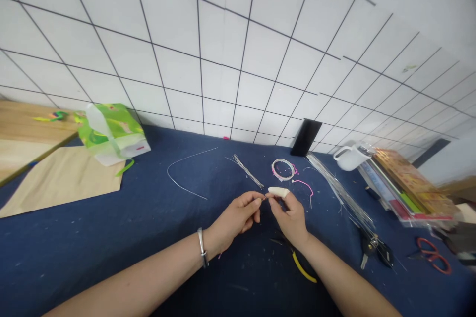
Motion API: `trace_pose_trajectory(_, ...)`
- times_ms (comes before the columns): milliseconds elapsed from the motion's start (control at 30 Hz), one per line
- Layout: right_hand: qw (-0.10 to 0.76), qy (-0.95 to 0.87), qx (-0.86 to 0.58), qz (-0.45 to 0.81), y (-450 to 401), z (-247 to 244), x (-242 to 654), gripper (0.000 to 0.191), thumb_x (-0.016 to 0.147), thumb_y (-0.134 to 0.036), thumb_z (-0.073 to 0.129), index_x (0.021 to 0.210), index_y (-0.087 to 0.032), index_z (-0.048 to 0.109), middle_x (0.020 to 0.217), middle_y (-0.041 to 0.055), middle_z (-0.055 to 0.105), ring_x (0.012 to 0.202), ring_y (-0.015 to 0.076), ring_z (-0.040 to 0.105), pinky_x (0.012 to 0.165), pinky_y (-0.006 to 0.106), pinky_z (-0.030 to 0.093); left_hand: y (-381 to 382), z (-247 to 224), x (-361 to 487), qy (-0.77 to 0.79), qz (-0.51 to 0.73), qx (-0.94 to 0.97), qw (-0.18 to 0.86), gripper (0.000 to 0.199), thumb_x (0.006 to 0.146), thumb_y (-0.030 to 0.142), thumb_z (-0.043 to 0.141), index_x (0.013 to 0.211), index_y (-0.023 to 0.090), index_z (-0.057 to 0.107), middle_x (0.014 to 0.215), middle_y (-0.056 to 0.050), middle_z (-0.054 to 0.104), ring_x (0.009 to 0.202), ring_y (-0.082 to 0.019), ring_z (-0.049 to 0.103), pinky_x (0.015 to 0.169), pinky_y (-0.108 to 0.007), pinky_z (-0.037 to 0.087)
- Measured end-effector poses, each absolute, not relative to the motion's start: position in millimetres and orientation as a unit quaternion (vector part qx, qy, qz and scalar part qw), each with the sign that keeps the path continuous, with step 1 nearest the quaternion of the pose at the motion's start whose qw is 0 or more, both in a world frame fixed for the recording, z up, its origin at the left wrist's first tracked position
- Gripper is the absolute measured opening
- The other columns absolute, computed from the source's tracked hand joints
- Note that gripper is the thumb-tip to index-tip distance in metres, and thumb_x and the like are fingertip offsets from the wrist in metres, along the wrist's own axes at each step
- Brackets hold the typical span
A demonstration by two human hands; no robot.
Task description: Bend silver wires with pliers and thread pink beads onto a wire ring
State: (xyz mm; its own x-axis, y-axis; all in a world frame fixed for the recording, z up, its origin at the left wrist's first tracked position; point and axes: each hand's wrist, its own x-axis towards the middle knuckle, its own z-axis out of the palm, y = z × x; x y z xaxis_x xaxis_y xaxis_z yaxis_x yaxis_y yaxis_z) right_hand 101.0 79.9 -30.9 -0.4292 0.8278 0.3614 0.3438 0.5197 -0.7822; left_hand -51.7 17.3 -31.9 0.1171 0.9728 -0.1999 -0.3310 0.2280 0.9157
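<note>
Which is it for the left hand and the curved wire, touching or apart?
Apart: the head view shows blue cloth between the left hand and the curved wire.

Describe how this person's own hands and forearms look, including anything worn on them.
The left hand has a shiny silver-coloured rounded bangle at its wrist. The right hand wears a white tapered finger cover on one finger. Both forearms show bare, without sleeves.

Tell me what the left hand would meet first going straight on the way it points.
Most likely the right hand, which faces the left hand almost tip to tip. A small thing seems pinched between them, too tiny to identify, and depth is unclear.
</note>
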Motion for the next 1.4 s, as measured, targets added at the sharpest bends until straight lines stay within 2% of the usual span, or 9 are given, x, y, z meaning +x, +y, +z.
trace_pose_trajectory(200,0.406,-0.770,-0.394,0.296,94,-19,110,0.021,0.080,-0.021,0.053,0.100,-0.020,0.059,0.090,0.0028,0.065,0.082,0.0149,0.060,0.079,0.030,0.046,17,-27,-53,0.436,0.517,0.356,0.644,0.038,0.083,0.048,0.042,0.104,0.018,0.052,0.059,0.004,0.045,0.039,-0.004,0.026,0.037,-0.018,0.015)
trace_pose_trajectory(400,0.411,-0.749,-0.456,0.248,141,-9,136,0.026,0.077,-0.029,0.055,0.100,-0.017,0.059,0.085,0.0047,0.066,0.076,0.0161,0.060,0.074,0.031,0.046,16,-28,-53,0.452,0.509,0.361,0.638,0.034,0.081,0.046,0.045,0.086,0.015,0.057,0.066,0.002,0.047,0.041,-0.003,0.029,0.040,-0.018,0.017)
trace_pose_trajectory(533,0.391,-0.753,-0.460,0.261,162,-20,148,0.030,0.075,-0.033,0.055,0.098,-0.015,0.060,0.082,0.0055,0.067,0.072,0.0166,0.060,0.068,0.030,0.047,17,-29,-55,0.450,0.523,0.347,0.635,0.029,0.081,0.041,0.047,0.081,0.014,0.059,0.060,0.002,0.047,0.046,-0.006,0.035,0.043,-0.019,0.022)
trace_pose_trajectory(667,0.368,-0.774,-0.450,0.252,161,-34,147,0.029,0.077,-0.032,0.053,0.100,-0.016,0.060,0.082,0.0051,0.067,0.073,0.0166,0.060,0.071,0.031,0.047,21,-30,-63,0.428,0.544,0.341,0.636,0.021,0.079,0.031,0.052,0.078,0.014,0.063,0.082,-0.005,0.060,0.068,-0.011,0.051,0.062,-0.023,0.036)
trace_pose_trajectory(800,0.337,-0.804,-0.437,0.222,152,-38,141,0.025,0.077,-0.030,0.052,0.096,-0.019,0.062,0.082,0.0034,0.066,0.074,0.0161,0.060,0.071,0.030,0.046,28,-33,-76,0.377,0.534,0.341,0.676,0.019,0.078,0.029,0.056,0.083,0.013,0.065,0.097,-0.009,0.062,0.085,-0.016,0.055,0.074,-0.027,0.039)
trace_pose_trajectory(1100,0.288,-0.864,-0.377,0.169,131,-27,130,0.023,0.080,-0.032,0.049,0.094,-0.023,0.064,0.083,0.0030,0.067,0.075,0.0180,0.060,0.071,0.032,0.045,35,-42,-92,0.285,0.513,0.360,0.725,0.021,0.081,0.030,0.056,0.087,0.011,0.064,0.084,-0.009,0.063,0.077,-0.015,0.059,0.071,-0.027,0.040)
trace_pose_trajectory(1200,0.229,-0.905,-0.321,0.160,114,-10,124,0.021,0.082,-0.034,0.048,0.090,-0.024,0.064,0.080,0.0034,0.066,0.072,0.0173,0.059,0.066,0.029,0.044,35,-43,-92,0.282,0.516,0.360,0.724,0.021,0.082,0.030,0.054,0.088,0.012,0.063,0.075,-0.006,0.062,0.070,-0.013,0.058,0.068,-0.026,0.040)
trace_pose_trajectory(1300,0.088,-0.962,-0.192,0.171,85,12,114,0.025,0.084,-0.037,0.046,0.071,-0.024,0.063,0.059,0.0003,0.059,0.060,0.0151,0.053,0.057,0.027,0.041,36,-45,-91,0.288,0.516,0.354,0.725,0.020,0.081,0.030,0.055,0.088,0.013,0.062,0.074,-0.006,0.062,0.069,-0.012,0.057,0.067,-0.025,0.039)
trace_pose_trajectory(1400,-0.008,-0.980,-0.054,0.191,48,28,103,0.023,0.085,-0.034,0.047,0.070,-0.023,0.060,0.067,0.0006,0.061,0.065,0.0150,0.054,0.063,0.028,0.042,37,-48,-92,0.288,0.516,0.350,0.727,0.020,0.081,0.031,0.055,0.088,0.013,0.062,0.074,-0.006,0.062,0.069,-0.012,0.057,0.066,-0.025,0.039)
